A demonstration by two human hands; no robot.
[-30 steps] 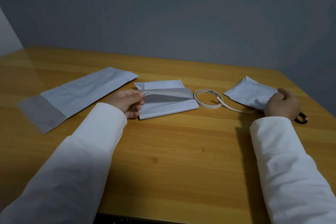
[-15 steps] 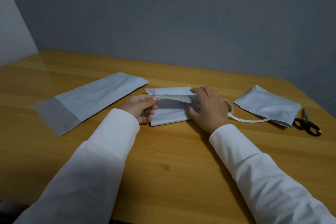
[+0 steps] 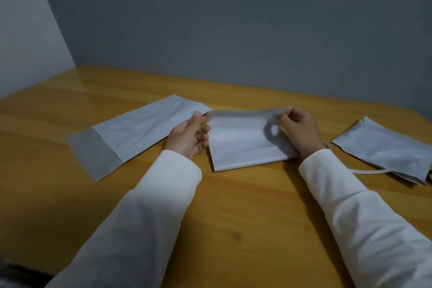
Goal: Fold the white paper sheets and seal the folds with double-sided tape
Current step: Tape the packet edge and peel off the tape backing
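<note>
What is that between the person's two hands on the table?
In the head view, a folded white paper sheet lies between the left hand and the right hand. Both hands pinch its raised top flap, one at each end.

Wooden table [image 3: 233,217], grey wall [image 3: 233,30]

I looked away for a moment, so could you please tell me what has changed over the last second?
The right hand left the far-right folded white paper, crossed to the middle folded white paper sheet and pinched its upper flap. The left hand kept hold of the flap's other end, and the flap is now lifted higher. The long white sheet on the left of the wooden table stayed put.
</note>
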